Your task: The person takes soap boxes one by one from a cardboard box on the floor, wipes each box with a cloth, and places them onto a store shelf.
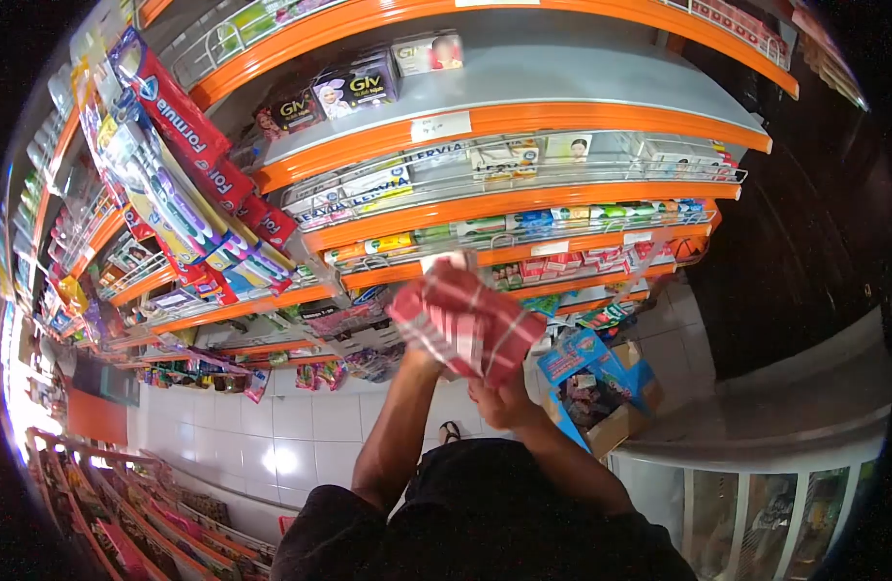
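Both my hands (422, 356) (499, 395) gripped the red checked cloth (470, 324) in front of the orange-edged shelves (523, 261), its long axis slanting down to the right. The open carton (601, 392) stood on the floor, right of my hands

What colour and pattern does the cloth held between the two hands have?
Red with pale crossing lines, a check pattern; the head view shows the cloth.

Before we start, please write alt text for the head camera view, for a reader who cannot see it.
A person's left hand and right hand hold a red checked cloth, slightly blurred, before orange-edged shop shelves stocked with boxes and packets. On the tiled floor to the right stands an open blue carton.
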The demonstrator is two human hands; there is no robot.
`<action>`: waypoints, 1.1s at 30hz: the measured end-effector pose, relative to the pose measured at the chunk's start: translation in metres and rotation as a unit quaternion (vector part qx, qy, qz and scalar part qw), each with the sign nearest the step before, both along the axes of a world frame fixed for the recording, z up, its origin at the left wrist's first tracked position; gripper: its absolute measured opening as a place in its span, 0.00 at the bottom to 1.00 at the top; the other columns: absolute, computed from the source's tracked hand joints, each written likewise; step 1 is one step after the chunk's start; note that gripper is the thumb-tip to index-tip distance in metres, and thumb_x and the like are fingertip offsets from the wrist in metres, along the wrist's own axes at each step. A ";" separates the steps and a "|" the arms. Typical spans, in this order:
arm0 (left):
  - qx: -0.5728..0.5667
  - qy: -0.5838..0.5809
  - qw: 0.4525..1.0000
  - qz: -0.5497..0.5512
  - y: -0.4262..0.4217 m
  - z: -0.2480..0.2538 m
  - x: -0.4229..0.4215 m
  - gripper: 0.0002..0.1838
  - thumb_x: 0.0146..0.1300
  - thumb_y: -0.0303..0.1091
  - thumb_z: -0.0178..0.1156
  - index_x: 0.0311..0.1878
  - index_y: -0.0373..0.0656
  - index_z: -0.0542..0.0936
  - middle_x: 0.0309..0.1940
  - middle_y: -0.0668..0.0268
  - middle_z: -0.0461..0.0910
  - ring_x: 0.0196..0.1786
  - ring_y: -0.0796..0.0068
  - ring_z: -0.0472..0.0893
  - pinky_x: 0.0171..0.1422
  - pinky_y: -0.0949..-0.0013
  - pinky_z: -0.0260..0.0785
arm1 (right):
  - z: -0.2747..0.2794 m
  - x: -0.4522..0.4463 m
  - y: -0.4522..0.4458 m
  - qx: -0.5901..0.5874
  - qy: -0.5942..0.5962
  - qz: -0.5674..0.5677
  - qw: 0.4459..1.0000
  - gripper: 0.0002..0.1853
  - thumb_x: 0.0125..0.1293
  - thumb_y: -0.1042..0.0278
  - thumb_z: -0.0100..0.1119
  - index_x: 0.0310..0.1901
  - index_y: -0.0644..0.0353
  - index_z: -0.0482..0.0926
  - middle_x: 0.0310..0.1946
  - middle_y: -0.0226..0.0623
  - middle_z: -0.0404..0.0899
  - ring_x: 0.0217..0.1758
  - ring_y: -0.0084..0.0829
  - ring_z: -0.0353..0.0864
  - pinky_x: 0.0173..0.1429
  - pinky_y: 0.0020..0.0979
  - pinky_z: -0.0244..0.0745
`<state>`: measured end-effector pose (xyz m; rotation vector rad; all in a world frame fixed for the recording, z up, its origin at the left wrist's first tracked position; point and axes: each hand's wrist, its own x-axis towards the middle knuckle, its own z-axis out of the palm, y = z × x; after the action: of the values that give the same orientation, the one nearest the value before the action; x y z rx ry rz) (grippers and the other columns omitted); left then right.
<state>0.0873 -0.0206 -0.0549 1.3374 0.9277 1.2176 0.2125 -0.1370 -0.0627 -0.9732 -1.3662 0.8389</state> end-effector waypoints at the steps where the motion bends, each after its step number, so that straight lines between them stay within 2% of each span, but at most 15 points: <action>1: -0.075 -0.088 0.993 0.002 0.005 0.019 0.000 0.20 0.73 0.43 0.51 0.56 0.36 0.74 0.42 0.62 0.80 0.42 0.70 0.82 0.44 0.67 0.79 | -0.005 0.000 -0.009 -0.034 0.013 0.026 0.999 0.19 0.61 0.78 0.55 0.55 0.61 0.73 0.40 0.33 0.76 0.44 0.29 0.78 0.42 0.31 0.76; 2: -0.217 -0.154 0.963 0.042 -0.010 0.066 0.002 0.21 0.74 0.46 0.49 0.54 0.36 0.75 0.38 0.63 0.81 0.39 0.71 0.83 0.40 0.68 0.79 | -0.003 0.003 -0.013 -0.093 0.117 0.023 0.989 0.19 0.61 0.77 0.55 0.56 0.61 0.73 0.40 0.34 0.77 0.45 0.29 0.78 0.44 0.32 0.76; 4: -0.138 -0.070 0.986 0.058 -0.012 0.079 -0.004 0.27 0.75 0.55 0.44 0.54 0.38 0.75 0.40 0.63 0.81 0.41 0.74 0.82 0.45 0.69 0.75 | -0.012 0.020 -0.013 -0.095 0.195 -0.031 0.976 0.19 0.65 0.73 0.52 0.59 0.62 0.73 0.46 0.38 0.79 0.50 0.31 0.78 0.53 0.34 0.74; 5: -0.172 -0.169 0.970 0.021 -0.010 0.073 -0.003 0.27 0.75 0.55 0.44 0.55 0.38 0.74 0.43 0.63 0.80 0.43 0.74 0.81 0.48 0.68 0.74 | -0.011 0.030 -0.007 -0.049 0.162 -0.076 0.983 0.20 0.68 0.71 0.49 0.61 0.63 0.73 0.51 0.41 0.80 0.54 0.33 0.78 0.59 0.35 0.72; 6: -0.205 -0.266 0.942 -0.017 -0.011 0.068 0.000 0.28 0.75 0.56 0.45 0.57 0.37 0.73 0.45 0.63 0.80 0.45 0.74 0.81 0.52 0.68 0.73 | -0.008 0.033 -0.005 -0.089 0.339 -0.112 0.930 0.19 0.72 0.66 0.49 0.61 0.64 0.72 0.59 0.36 0.74 0.60 0.30 0.74 0.64 0.33 0.68; 11: -0.230 -0.203 0.949 -0.066 -0.017 0.049 0.020 0.25 0.75 0.52 0.47 0.56 0.38 0.72 0.46 0.63 0.80 0.45 0.72 0.81 0.50 0.65 0.74 | 0.024 0.040 0.035 0.041 -0.022 -0.177 0.983 0.16 0.73 0.68 0.49 0.59 0.60 0.75 0.51 0.38 0.79 0.52 0.30 0.78 0.51 0.32 0.74; 12: -0.225 -0.183 0.953 -0.086 -0.020 0.042 0.026 0.23 0.74 0.51 0.49 0.55 0.39 0.72 0.42 0.64 0.80 0.41 0.71 0.82 0.47 0.63 0.77 | 0.026 0.032 0.036 0.054 -0.064 -0.145 0.986 0.17 0.72 0.70 0.49 0.60 0.62 0.73 0.57 0.41 0.74 0.57 0.33 0.74 0.57 0.34 0.70; 14: -0.233 -0.164 0.958 -0.030 -0.031 0.054 0.033 0.27 0.75 0.37 0.51 0.72 0.39 0.59 0.62 0.63 0.70 0.61 0.74 0.71 0.65 0.69 0.65 | 0.031 0.015 0.037 0.088 -0.143 -0.078 0.983 0.19 0.71 0.75 0.48 0.62 0.67 0.71 0.67 0.48 0.64 0.68 0.38 0.66 0.69 0.38 0.60; 16: -0.155 -0.190 0.967 -0.070 -0.024 0.044 0.022 0.27 0.73 0.30 0.51 0.72 0.40 0.58 0.61 0.61 0.71 0.62 0.72 0.71 0.67 0.67 0.64 | 0.042 -0.003 0.025 0.106 0.047 -0.070 0.991 0.20 0.70 0.70 0.50 0.61 0.65 0.71 0.55 0.46 0.77 0.62 0.37 0.74 0.66 0.38 0.64; 19: -0.109 -0.160 0.980 -0.034 -0.010 0.050 0.007 0.23 0.70 0.26 0.53 0.67 0.40 0.64 0.58 0.63 0.75 0.57 0.70 0.77 0.58 0.65 0.72 | 0.027 0.008 0.001 0.055 -0.017 0.000 0.998 0.20 0.72 0.71 0.48 0.63 0.66 0.70 0.67 0.42 0.65 0.70 0.34 0.64 0.71 0.37 0.58; 23: -0.018 -0.082 0.996 -0.003 -0.011 0.076 -0.010 0.23 0.63 0.22 0.61 0.62 0.37 0.69 0.52 0.62 0.78 0.53 0.73 0.78 0.55 0.68 0.73 | 0.000 0.038 -0.002 -0.219 0.270 -0.091 0.933 0.20 0.73 0.65 0.50 0.63 0.63 0.71 0.62 0.36 0.71 0.65 0.29 0.70 0.66 0.34 0.66; 25: 0.080 0.077 0.994 0.015 -0.012 0.086 -0.016 0.22 0.56 0.19 0.67 0.54 0.37 0.74 0.48 0.62 0.79 0.46 0.75 0.81 0.49 0.71 0.75 | 0.012 0.051 0.009 -0.208 0.278 -0.150 0.926 0.20 0.74 0.64 0.50 0.64 0.62 0.70 0.61 0.36 0.72 0.63 0.29 0.73 0.64 0.33 0.68; 28: 0.121 -0.012 0.993 -0.005 -0.011 0.091 -0.005 0.19 0.52 0.19 0.71 0.47 0.36 0.77 0.43 0.63 0.79 0.40 0.77 0.82 0.44 0.74 0.76 | 0.045 0.069 0.023 -0.155 0.341 -0.184 0.909 0.20 0.74 0.64 0.50 0.64 0.62 0.69 0.56 0.36 0.75 0.56 0.28 0.77 0.57 0.30 0.74; 30: 0.145 -0.001 0.989 -0.019 -0.007 0.091 0.000 0.20 0.48 0.19 0.73 0.46 0.36 0.78 0.42 0.64 0.78 0.43 0.75 0.80 0.48 0.73 0.74 | 0.052 0.079 0.037 -0.030 0.186 -0.129 0.974 0.19 0.70 0.60 0.54 0.59 0.60 0.74 0.58 0.37 0.74 0.58 0.29 0.75 0.49 0.34 0.78; 33: 0.251 0.049 0.964 -0.067 -0.003 0.104 0.008 0.25 0.42 0.16 0.71 0.48 0.37 0.79 0.47 0.61 0.75 0.51 0.69 0.76 0.56 0.70 0.67 | 0.111 0.064 0.049 0.122 -0.171 -0.077 0.975 0.22 0.64 0.67 0.54 0.60 0.59 0.73 0.61 0.46 0.71 0.63 0.44 0.70 0.63 0.45 0.65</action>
<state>0.0951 -0.0236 0.0489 1.8427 0.5990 1.3408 0.2768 -0.0879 0.0484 -1.0458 -1.6187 0.3854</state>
